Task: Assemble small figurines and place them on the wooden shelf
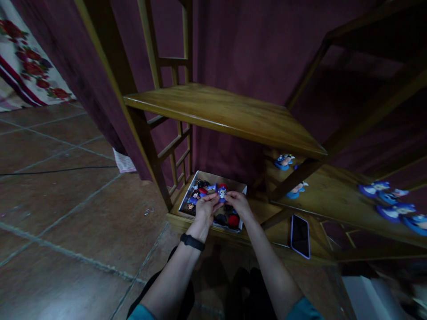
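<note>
Over an open cardboard box (244, 189) on the low wooden shelf, both my hands meet at a small purple-and-white figurine (222, 193). My left hand (206, 206) grips it from the left, fingers closed round its lower part. On its other side, the fingers of my right hand (237, 202) pinch its edge. Several other figurines (196, 195) in dark, red and purple lie in the box, on the left. A red round piece (233, 220) sits near the box's front right corner. My hands hide part of the contents.
A wooden shelf board (216, 109) juts out above the box. Right of it, a phone (300, 236) lies on the low shelf. More blue-based figurines (283, 162) stand on the raised shelf, past a slanting wooden post (293, 178). Tiled floor (66, 213) spreads to the left.
</note>
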The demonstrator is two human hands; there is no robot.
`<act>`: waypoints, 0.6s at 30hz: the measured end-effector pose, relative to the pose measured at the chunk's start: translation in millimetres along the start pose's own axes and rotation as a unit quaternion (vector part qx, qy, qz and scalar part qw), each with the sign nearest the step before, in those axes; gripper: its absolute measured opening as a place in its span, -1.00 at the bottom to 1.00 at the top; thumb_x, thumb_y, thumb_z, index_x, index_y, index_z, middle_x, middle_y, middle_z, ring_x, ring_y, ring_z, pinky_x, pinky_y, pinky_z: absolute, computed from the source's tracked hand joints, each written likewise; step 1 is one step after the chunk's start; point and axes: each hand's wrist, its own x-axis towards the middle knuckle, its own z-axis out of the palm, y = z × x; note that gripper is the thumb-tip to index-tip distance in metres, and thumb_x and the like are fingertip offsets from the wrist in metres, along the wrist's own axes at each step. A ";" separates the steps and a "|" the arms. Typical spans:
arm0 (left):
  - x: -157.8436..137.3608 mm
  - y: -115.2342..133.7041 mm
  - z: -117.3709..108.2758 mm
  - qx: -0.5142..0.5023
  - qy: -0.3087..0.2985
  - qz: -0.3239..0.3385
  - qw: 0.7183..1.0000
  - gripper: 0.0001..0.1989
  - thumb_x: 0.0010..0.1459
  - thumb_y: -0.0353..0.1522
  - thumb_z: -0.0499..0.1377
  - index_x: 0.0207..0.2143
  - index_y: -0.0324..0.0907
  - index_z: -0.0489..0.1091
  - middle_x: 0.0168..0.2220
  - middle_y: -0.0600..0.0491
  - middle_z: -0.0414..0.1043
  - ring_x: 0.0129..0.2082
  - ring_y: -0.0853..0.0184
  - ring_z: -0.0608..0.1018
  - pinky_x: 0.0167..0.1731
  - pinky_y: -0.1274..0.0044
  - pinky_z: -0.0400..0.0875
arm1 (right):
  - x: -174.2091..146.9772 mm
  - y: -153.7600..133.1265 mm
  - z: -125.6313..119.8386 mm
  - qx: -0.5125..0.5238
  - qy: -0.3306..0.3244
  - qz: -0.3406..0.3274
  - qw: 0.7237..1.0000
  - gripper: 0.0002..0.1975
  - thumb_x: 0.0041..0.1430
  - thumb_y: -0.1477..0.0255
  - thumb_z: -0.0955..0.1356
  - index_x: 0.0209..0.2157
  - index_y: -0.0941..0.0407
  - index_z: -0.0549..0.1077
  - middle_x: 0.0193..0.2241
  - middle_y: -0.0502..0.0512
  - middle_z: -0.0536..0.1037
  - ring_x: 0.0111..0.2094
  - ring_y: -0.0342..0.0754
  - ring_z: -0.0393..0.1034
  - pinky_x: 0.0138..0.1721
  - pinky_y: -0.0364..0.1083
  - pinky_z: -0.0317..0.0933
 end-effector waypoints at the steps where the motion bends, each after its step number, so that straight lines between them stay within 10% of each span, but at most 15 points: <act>1: 0.1 0.0 -0.2 -0.001 -0.001 -0.004 1.000 -0.90 -0.11 -0.61 0.22 -0.46 -0.33 0.43 -0.55 0.02 0.47 -0.54 0.39 0.53 -0.41 0.50 0.49 | 0.2 1.2 0.2 0.001 0.005 0.000 1.000 -0.74 -0.21 0.23 0.42 -0.51 0.14 0.49 -0.54 -0.03 0.49 -0.48 -0.13 0.34 -0.34 -0.11 0.24; 18: -26.9 0.7 -3.6 0.035 -0.026 0.014 0.999 -0.93 -0.03 -0.60 0.17 -0.44 -0.34 0.41 -0.56 0.00 0.47 -0.56 0.43 0.52 -0.44 0.57 0.50 | -32.3 -7.9 7.6 0.046 0.036 0.016 0.998 -0.71 -0.21 0.24 0.41 -0.43 0.13 0.51 -0.45 0.03 0.53 -0.42 -0.10 0.38 -0.34 -0.11 0.27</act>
